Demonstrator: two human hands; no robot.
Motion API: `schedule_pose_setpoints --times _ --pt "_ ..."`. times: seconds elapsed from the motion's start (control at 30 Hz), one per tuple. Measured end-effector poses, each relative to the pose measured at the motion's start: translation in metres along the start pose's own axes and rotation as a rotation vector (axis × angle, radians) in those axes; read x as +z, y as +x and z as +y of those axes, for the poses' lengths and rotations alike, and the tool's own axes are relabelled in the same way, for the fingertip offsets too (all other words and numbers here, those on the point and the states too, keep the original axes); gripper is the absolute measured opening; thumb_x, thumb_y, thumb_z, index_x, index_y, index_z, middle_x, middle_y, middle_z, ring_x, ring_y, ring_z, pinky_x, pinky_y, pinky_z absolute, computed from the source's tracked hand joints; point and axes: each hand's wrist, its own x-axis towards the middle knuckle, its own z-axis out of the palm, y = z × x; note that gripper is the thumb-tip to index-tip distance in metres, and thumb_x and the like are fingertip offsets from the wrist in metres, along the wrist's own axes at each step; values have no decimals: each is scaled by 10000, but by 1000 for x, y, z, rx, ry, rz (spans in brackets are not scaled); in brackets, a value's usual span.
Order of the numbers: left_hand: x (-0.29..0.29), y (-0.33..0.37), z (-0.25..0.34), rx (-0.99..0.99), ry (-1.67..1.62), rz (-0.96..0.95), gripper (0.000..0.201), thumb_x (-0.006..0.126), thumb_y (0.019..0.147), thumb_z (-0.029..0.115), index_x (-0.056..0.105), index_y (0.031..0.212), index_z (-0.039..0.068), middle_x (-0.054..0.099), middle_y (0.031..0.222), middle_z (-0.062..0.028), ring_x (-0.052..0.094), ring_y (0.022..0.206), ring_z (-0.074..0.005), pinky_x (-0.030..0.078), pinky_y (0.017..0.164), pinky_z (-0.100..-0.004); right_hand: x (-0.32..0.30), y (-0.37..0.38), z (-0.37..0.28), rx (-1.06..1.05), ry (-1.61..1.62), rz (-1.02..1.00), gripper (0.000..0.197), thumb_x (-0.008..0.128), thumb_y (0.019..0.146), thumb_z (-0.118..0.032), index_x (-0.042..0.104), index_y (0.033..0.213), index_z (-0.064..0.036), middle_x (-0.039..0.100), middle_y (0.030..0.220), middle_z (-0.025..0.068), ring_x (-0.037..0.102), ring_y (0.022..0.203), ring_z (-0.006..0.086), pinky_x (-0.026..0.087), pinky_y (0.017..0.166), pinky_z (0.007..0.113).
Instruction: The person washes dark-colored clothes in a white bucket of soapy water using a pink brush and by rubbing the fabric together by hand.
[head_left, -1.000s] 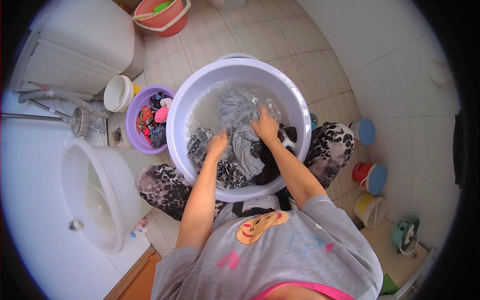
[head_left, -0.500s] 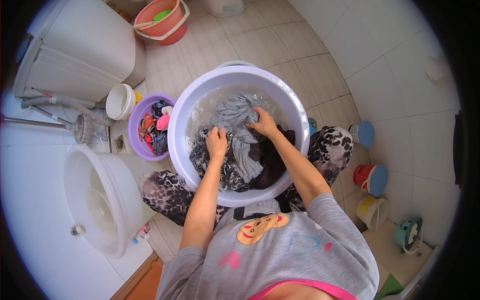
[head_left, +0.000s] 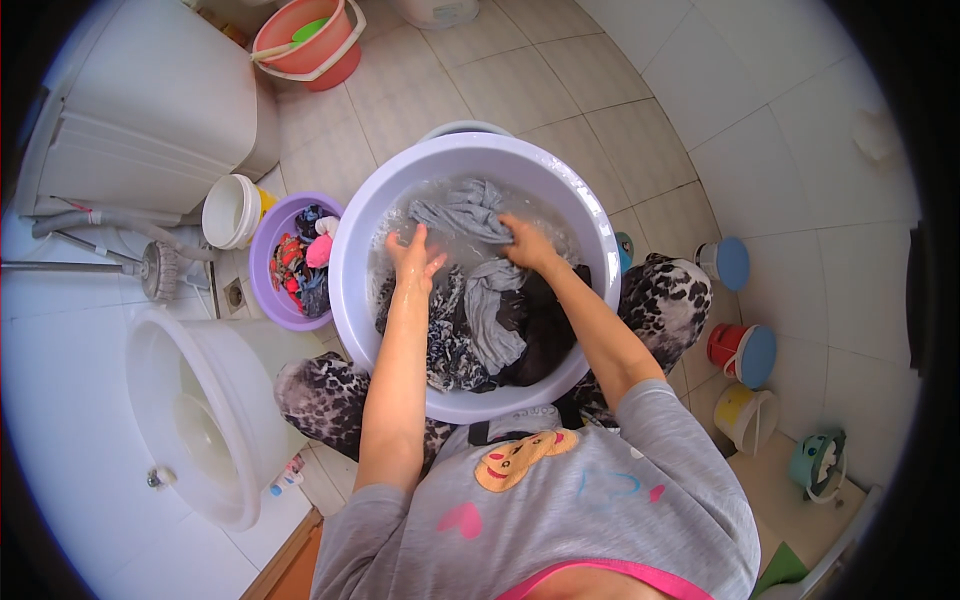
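A large lavender basin (head_left: 350,225) between my knees holds cloudy water and wet laundry. My right hand (head_left: 528,243) grips the edge of a grey garment (head_left: 465,208), which lies bunched in the water at the far side and trails toward me. To its left, my left hand (head_left: 413,259) is above the water, fingers spread and holding nothing. Close below that hand lies black-and-white patterned cloth (head_left: 452,345). A dark brown or black cloth (head_left: 550,325) fills the right part of the basin, partly hidden by my right forearm.
Left of the basin stands a purple tub (head_left: 262,265) of small clothes, beside a white bucket (head_left: 225,212). A large white tub (head_left: 240,420) is nearer me. A coral bucket (head_left: 335,70) stands far off. Several lidded buckets, one red (head_left: 722,347), line the right wall.
My left hand has come off the laundry, moved slightly left and spread its fingers. The far part of the grey garment has shifted a little left; my right hand stays on it.
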Motion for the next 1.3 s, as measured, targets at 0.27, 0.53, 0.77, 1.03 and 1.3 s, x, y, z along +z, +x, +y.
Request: schedule_pose_setpoints --times 0.27,0.53,0.77,1.03,1.3 --pt "26 -25 15 -233 -399 -672 400 462 818 405 505 1028 67 552 924 -136 540 827 -245 462 739 -354 22 -31 -153 -249 5 442 397 516 626 -78 483 1020 -117 445 879 174 509 717 367 449 636 430" --pt "42 10 -22 -219 -545 -304 356 350 882 329 449 1061 37 530 975 -102 549 781 -210 479 633 -275 18 0 -112 -265 -217 523 280 602 625 -264 583 874 -138 530 763 96 574 665 291 480 628 401" --pt "28 10 -28 -136 -478 -524 297 513 800 358 518 892 75 548 816 -56 540 742 -170 454 649 -318 32 3 -105 -273 17 651 144 564 672 -212 587 666 -69 567 708 140 558 638 312 460 589 380" --pt "-8 16 -9 1086 711 86 270 600 659 40 537 921 46 479 1022 -123 478 967 -272 394 819 -363 9 23 -54 118 -77 494 419 582 712 -360 535 1054 -122 423 1069 170 510 908 335 442 723 414" --pt "-7 34 -14 239 196 30 475 611 644 65 434 1083 92 410 1098 -145 428 974 -287 399 810 -356 13 22 -39 150 -217 91 341 565 631 -77 581 956 -177 522 873 156 500 929 354 439 728 403"
